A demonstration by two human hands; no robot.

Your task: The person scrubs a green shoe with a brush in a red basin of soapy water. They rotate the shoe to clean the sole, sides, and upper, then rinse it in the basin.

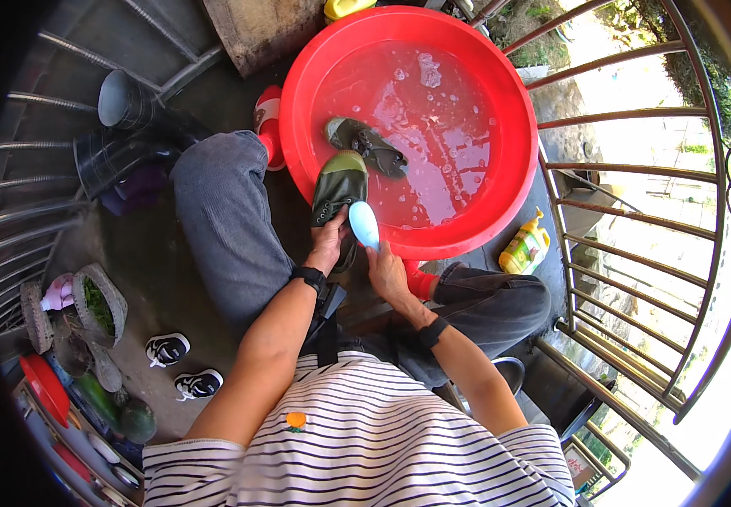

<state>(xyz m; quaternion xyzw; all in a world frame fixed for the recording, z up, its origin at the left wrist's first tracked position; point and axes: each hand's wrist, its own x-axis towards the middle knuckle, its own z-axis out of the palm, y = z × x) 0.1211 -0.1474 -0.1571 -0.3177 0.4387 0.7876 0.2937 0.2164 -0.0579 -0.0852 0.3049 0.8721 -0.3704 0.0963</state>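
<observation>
Left hand (328, 245) grips my green shoe (337, 188) over the red basin's (298, 127) near rim; right hand (385, 269) is closed on a pale-blue brush (364, 225). Second shoe (365, 145) soaks farther out, apparently unscrubbed.

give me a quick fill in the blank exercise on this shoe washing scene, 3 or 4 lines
1. The left hand holds a dark green ____ at the basin's near rim.
2. The right hand presses a pale blue brush against it, over a round basin coloured ____.
3. A second shoe lies in the soapy ____ inside the basin.
4. The yellow bottle stands on the person's ____ side.

Missing words: shoe; red; water; right
</observation>
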